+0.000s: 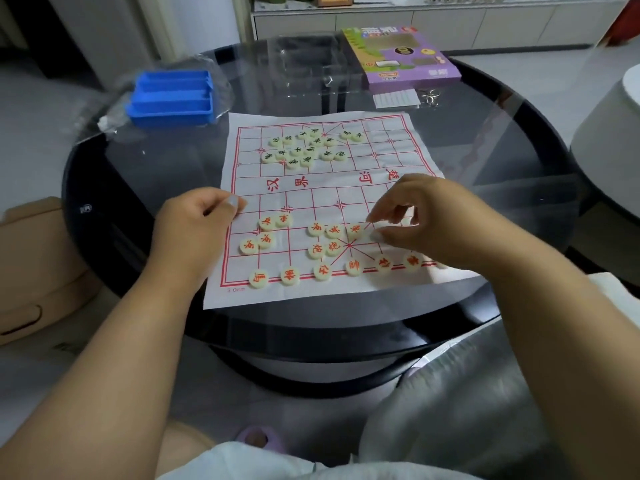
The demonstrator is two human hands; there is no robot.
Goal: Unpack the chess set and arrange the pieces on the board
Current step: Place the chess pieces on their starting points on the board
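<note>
A white paper board with red grid lines lies on the round glass table. Several cream pieces with green characters sit bunched on its far half. Cream pieces with red characters are scattered on the near half, and several stand along the near line. My left hand rests at the board's left edge with fingers curled; whether it holds anything I cannot tell. My right hand hovers over the near right part, thumb and fingertips drawn together by a red piece; a piece under the fingers is not clear.
A blue plastic tray lies on clear wrapping at the far left. A purple game box sits at the far right, with a white slip and metal rings beside it. A cardboard box stands left of the table.
</note>
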